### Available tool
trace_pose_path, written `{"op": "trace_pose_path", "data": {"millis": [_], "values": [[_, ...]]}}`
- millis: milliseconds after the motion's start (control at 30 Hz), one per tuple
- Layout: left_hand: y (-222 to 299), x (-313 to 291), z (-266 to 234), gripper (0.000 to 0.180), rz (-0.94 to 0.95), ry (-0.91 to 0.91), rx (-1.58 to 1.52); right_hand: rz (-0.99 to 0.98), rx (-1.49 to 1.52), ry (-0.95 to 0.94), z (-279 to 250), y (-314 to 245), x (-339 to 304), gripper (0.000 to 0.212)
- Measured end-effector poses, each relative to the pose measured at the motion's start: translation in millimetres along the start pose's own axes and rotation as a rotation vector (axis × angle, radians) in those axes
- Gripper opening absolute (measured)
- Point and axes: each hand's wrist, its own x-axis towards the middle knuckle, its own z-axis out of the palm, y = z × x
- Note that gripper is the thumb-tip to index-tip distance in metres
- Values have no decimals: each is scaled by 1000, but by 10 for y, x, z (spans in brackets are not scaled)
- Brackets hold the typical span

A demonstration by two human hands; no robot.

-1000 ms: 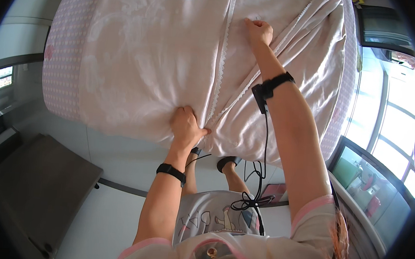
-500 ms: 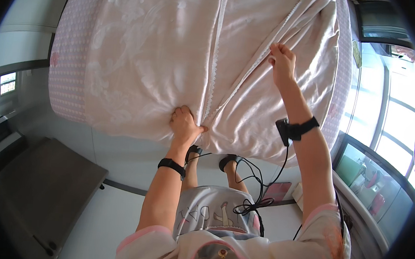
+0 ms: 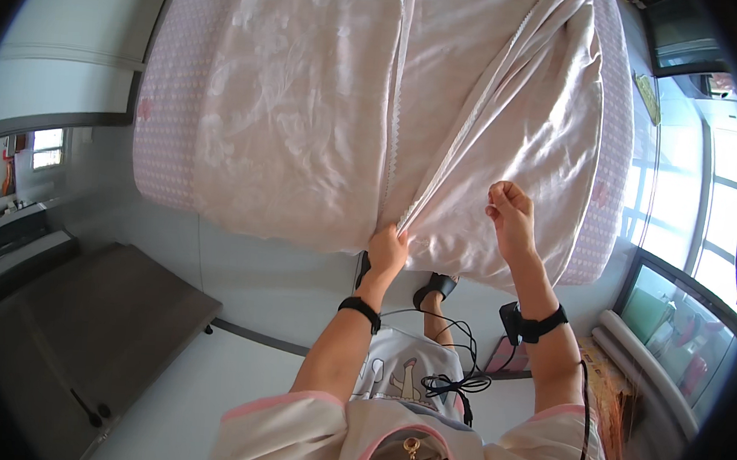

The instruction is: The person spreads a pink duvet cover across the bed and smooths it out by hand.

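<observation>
A pale pink satin quilt cover (image 3: 300, 114) with a woven pattern lies over the bed. Two lace-trimmed edges (image 3: 395, 112) run down its middle and spread apart toward the far side, with plain fabric between them. At the near end, where these edges meet, my left hand (image 3: 388, 250) is closed around the gathered fabric. My right hand (image 3: 513, 219) is over the shiny right part of the cover, away from the lace. Its fingers are curled against the thumb, and no cloth shows in them.
A mattress (image 3: 167, 122) with pink dotted sides shows past the cover. A dark table-like piece (image 3: 97, 322) stands at the left rear. Black cable loops (image 3: 460, 382) hang from my right wrist strap (image 3: 541, 326). A glass-fronted case (image 3: 678, 320) stands at the right.
My right hand has come back from the slanting lace edge toward me. My left hand has moved right, from lying on the cover to gripping the edges. The view has shifted slightly.
</observation>
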Motion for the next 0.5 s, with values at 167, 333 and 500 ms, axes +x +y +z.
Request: {"op": "trace_pose_path", "data": {"millis": [167, 333, 500], "values": [[-515, -369, 23, 26, -196, -165, -135, -54, 68, -7, -12, -228, -312, 10], [-448, -500, -444, 28, -94, -144, 202, -152, 130, 51, -194, -756, -755, 10], [-38, -367, -1127, 31, 155, 18, -293, -169, 400, 45, -455, -1426, -1344, 10]]}}
